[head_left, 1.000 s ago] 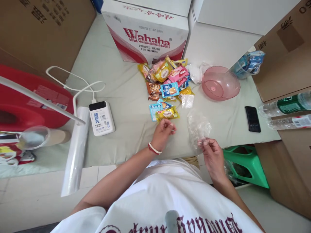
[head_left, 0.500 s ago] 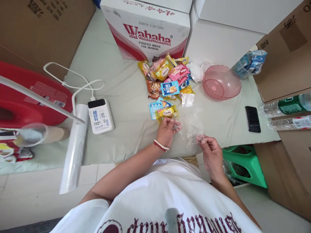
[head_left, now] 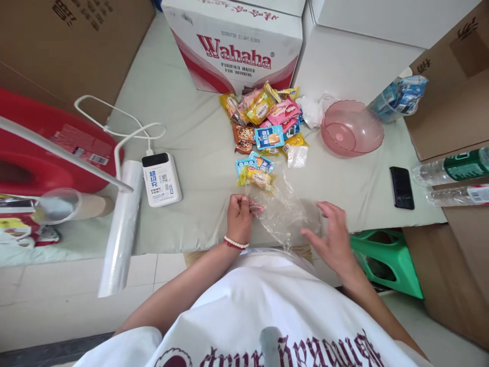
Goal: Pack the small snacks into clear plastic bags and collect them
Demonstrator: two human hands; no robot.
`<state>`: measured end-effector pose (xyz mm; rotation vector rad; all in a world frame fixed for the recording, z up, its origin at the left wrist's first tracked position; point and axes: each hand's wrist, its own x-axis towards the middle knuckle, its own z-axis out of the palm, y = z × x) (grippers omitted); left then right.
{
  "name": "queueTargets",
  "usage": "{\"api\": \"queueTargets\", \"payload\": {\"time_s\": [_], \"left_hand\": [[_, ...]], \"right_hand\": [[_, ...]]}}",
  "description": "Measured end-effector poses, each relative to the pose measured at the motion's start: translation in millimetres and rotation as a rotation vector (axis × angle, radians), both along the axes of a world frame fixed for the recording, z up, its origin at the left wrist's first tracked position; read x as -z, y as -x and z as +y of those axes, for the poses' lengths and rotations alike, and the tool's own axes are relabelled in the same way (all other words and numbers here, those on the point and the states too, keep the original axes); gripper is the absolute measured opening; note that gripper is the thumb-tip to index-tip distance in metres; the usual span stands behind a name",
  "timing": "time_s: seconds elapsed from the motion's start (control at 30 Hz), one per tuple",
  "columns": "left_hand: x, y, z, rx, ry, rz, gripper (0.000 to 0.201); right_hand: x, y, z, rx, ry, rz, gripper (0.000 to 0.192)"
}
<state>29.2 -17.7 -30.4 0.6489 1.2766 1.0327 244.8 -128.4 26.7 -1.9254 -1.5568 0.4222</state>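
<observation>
A clear plastic bag (head_left: 284, 211) lies spread near the table's front edge. My left hand (head_left: 240, 218), with a bead bracelet at the wrist, pinches the bag's left edge. My right hand (head_left: 333, 239) is spread flat, fingers apart, by the bag's right side and holds nothing. Just beyond the bag lie a yellow snack packet (head_left: 256, 178) and a blue one (head_left: 248, 164). A pile of colourful snack packets (head_left: 267, 118) sits further back, in front of the Wahaha box (head_left: 233, 46).
A pink plastic bowl (head_left: 351, 128) and a black phone (head_left: 402, 187) are at the right. A white power bank (head_left: 161, 179) with cable and a roll of clear film (head_left: 121, 229) are at the left. Cardboard boxes ring the table; water bottles (head_left: 453, 167) and a green stool (head_left: 385, 257) at right.
The bag was bunched in my right hand. My left hand has taken its edge and pulled it open to the left; my right hand has let go and spread out.
</observation>
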Motion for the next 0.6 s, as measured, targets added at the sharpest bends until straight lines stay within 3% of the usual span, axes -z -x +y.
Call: {"api": "queueTargets", "payload": {"time_s": [0.07, 0.13, 0.23, 0.33, 0.43, 0.5, 0.6], "left_hand": [[0.4, 3.2, -1.0, -0.003, -0.015, 0.029, 0.027], [0.0, 12.7, 0.8, -0.007, -0.042, 0.099, 0.027], [0.6, 39.0, 1.7, 0.019, -0.082, 0.299, 0.025], [3.7, 68.0, -7.7, 0.008, -0.178, 0.628, 0.021], [5.3, 84.7, -21.7, -0.036, -0.544, 1.010, 0.022], [2.5, 84.2, -24.4, 0.181, -0.898, 1.092, 0.016], [-6.8, 66.9, -9.5, 0.810, -1.263, 0.955, 0.023]], "right_hand": [[9.3, 11.9, 22.8, -0.156, 0.078, 0.001, 0.043], [21.3, 17.3, 39.7, -0.159, 0.119, 0.099, 0.024], [32.4, 8.9, 50.5, 0.104, 0.098, 0.420, 0.025], [34.5, -9.1, 51.3, 0.394, 0.106, 0.755, 0.035], [34.8, -19.2, 49.8, 0.481, 0.147, 0.872, 0.038], [34.9, -18.6, 49.5, 0.439, 0.192, 0.837, 0.037], [34.9, -14.4, 52.2, 0.328, 0.266, 0.757, 0.036]]}}
